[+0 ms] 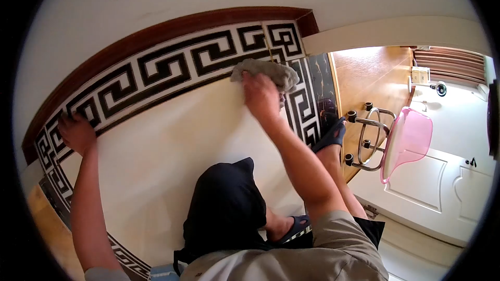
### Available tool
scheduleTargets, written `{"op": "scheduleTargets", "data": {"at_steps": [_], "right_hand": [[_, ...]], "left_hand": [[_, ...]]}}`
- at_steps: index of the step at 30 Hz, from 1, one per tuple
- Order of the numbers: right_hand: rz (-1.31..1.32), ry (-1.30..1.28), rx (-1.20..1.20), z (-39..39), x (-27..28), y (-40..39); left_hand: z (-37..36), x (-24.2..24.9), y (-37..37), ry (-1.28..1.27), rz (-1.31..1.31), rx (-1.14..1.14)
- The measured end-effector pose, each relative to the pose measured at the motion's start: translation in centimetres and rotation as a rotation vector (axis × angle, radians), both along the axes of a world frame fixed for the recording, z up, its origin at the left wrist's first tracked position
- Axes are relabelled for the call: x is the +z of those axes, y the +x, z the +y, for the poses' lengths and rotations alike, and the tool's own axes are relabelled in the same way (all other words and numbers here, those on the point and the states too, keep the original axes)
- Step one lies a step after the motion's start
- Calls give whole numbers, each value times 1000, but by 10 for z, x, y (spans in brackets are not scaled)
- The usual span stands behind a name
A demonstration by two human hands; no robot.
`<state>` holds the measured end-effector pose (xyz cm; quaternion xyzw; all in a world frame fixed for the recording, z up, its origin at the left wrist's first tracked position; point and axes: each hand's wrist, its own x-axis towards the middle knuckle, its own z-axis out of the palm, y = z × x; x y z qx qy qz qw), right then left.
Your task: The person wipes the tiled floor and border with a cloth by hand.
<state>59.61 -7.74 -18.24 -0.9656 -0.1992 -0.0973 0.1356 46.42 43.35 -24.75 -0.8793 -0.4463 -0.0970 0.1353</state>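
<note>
My right hand point(259, 93) presses a crumpled grey cloth point(271, 73) onto the floor, over the black-and-white key-pattern tile border point(161, 70). Part of the cloth sticks out past the fingers to the right. Over at the left, my left hand point(77, 132) rests on the same border with its fingers spread and nothing held. Plain cream floor tile point(156, 140) lies between the two hands. My bent knee in dark cloth point(224, 198) is below them.
A dark red-brown baseboard point(172, 25) runs along the white wall. To the right, a doorway opens onto a wooden floor point(372, 73) with a pink chair point(409, 140) on metal legs. A white door point(427, 187) stands beyond. My feet wear dark sandals point(333, 135).
</note>
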Motion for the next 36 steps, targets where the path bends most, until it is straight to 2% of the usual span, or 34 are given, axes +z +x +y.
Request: {"op": "scheduleTargets", "data": {"at_steps": [2, 3, 4, 6, 8, 9, 12, 13, 14, 18, 23, 26, 28, 30, 31, 34, 36], "right_hand": [[-44, -18, -75, -31, -10, 18], [-66, -91, -180, -36, -7, 24], [-20, -14, -272, -39, -4, 27], [-147, -49, -198, -26, -11, 21], [12, -35, -32, -1, -10, 5], [-27, 48, 84, 9, -8, -1], [-25, 48, 94, -15, -17, 9], [-121, -43, 53, -12, -9, 16], [-1, 54, -144, -6, -3, 13], [7, 66, 49, 32, -6, -11], [70, 122, 149, 80, 5, -26], [85, 78, 293, 92, -5, -29], [35, 146, 343, 112, -1, -36], [60, 77, 454, 130, -6, -42], [207, 52, 462, 141, 1, -46], [142, 73, 495, 154, 14, -45], [144, 124, 459, 131, 5, -36]], "left_hand": [[-4, 6, 3, -36, 18, 21], [-14, 16, 4, -64, -54, -3], [-6, 6, 3, 5, -20, -3], [-6, 5, 2, 32, -5, -29], [-11, 5, 2, 61, 7, -7], [-13, 7, 5, 53, -14, -4], [-15, 12, 5, 41, 2, -8], [-16, 10, 6, 57, -4, -13], [-14, 6, 4, 71, -7, -15], [-21, 12, 6, 41, -80, -20], [-18, 11, 7, 57, -63, -3], [-17, 7, 5, 95, -45, -4], [-19, 10, 7, 69, -31, -3], [-20, 13, 7, 60, -6, 7], [-19, 12, 6, 54, 6, 10], [-21, 14, 7, -1, -89, 7], [-17, 8, 7, 24, -82, -11]]}}
